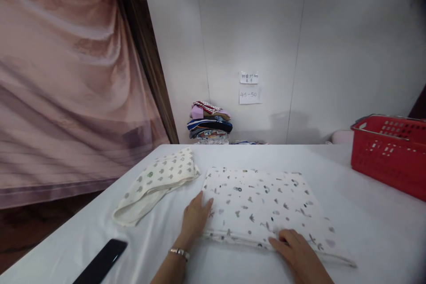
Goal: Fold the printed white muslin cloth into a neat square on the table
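Note:
A white cloth (256, 204) with small grey animal and plant prints lies folded in layers on the white-covered table. My left hand (195, 216), with a bracelet at the wrist, rests at the cloth's left edge, its thumb and fingers apart. On the near edge, right of the middle, my right hand (294, 248) touches the cloth with thumb and fingers spread, fingers slightly bent. Neither hand visibly grips the fabric. The cloth's near right corner stretches out past my right hand. To the left lies a cream cloth (166, 175) with grey-green prints, loosely folded.
A black phone (101, 262) lies at the table's near left. At the right edge stands a red plastic basket (382, 155). Behind the far table edge rises a stack of folded clothes (210, 124), below paper notes (250, 95) on the wall. A pink curtain (66, 75) hangs at left.

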A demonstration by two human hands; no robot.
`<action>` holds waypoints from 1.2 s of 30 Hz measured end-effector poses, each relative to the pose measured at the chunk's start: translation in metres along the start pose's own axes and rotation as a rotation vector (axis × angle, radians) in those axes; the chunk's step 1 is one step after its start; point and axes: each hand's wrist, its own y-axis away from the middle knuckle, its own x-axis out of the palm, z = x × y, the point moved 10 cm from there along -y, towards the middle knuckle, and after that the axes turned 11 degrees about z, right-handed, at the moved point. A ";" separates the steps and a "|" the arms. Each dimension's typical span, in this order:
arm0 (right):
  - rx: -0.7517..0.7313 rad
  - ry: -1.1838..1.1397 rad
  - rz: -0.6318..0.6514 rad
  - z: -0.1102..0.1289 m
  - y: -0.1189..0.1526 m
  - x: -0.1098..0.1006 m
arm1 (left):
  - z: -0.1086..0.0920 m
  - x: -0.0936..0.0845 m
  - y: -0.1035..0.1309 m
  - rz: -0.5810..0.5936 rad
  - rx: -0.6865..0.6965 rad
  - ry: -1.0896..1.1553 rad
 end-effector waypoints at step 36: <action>0.998 -0.428 0.084 -0.309 -0.061 -0.032 | -0.031 -0.029 -0.173 0.108 -0.160 0.156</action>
